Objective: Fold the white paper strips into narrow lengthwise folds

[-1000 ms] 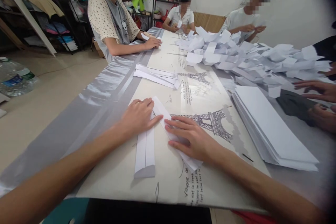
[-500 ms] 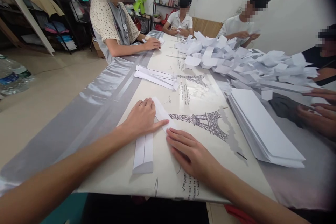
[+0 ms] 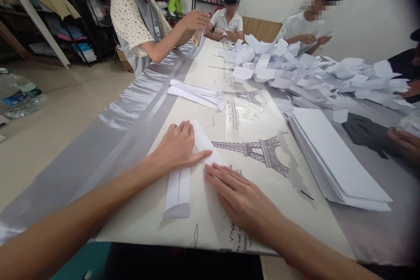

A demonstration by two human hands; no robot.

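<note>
From my head view, left to right: my left hand (image 3: 175,144) presses down, thumb spread wide, on a white strip (image 3: 204,140) on the surface (image 3: 138,223), seemingly pinning its bend, which the fingers hide. Farther off, more strips (image 3: 193,93) lie together. My right hand (image 3: 241,197), flat and unclenched, covers the strip's right end, apparently to smooth it. Beyond sits a paper pile (image 3: 292,70); near right, a stack (image 3: 339,157), perhaps placed within reach.

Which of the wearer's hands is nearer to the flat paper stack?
Right. The right hand is left of the paper stack, apart from it; the left hand is farther left, on a paper strip.
</note>
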